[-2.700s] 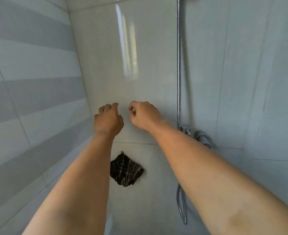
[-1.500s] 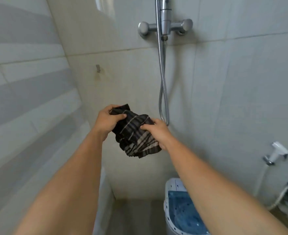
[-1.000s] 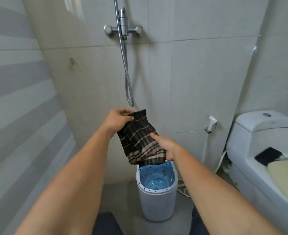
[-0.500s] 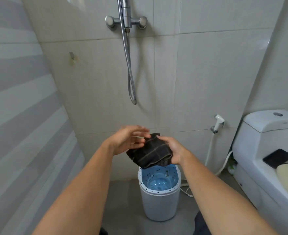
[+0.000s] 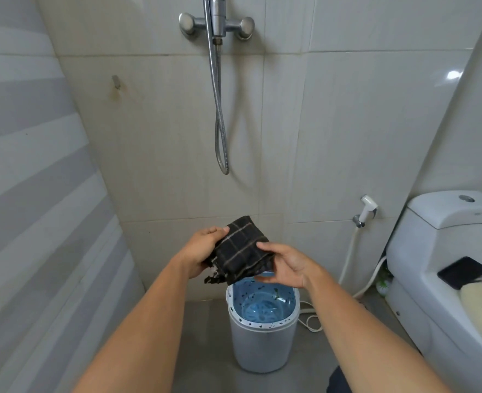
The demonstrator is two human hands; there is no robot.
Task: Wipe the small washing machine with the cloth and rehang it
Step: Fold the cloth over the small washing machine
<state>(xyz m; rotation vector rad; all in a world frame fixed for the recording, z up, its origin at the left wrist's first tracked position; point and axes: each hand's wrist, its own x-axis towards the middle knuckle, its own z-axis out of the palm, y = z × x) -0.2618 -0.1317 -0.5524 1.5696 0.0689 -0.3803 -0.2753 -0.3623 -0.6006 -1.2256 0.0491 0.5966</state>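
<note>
One toilet (image 5: 432, 265) is seen at the right, its cistern set against the back wall; on its seat area a pale cushion-like item (image 5: 481, 304) and one flat black object (image 5: 462, 272) are laid, what the latter is cannot be told. One small washing machine (image 5: 262, 330) is stood on the floor just before the back wall, left of the toilet, with no lid over its blue tub — dark specks are scattered on the rim and inside. It is probably parked there to be near the water; one pale cord (image 5: 309, 319) is trailed from its right side along the floor.

One shower hose (image 5: 220, 109) is hung in a loop from the single mixer (image 5: 217, 24) high on the wall, and one bidet sprayer (image 5: 367, 209) is clipped beside the cistern.

One dark checked cloth (image 5: 239, 255) is held in the air directly above the tub, well apart from it. It is gripped at its left edge by the left hand (image 5: 201, 251), thumb on top, while the right hand (image 5: 283, 265) is held under and over its right side, thumb and fingers loosely closed on the fabric. By the look of it, the cloth is being bunched into a pad before wiping is begun.

One small wall hook (image 5: 116, 80) is left bare up left — presumably where the cloth is to be rehung.
</note>
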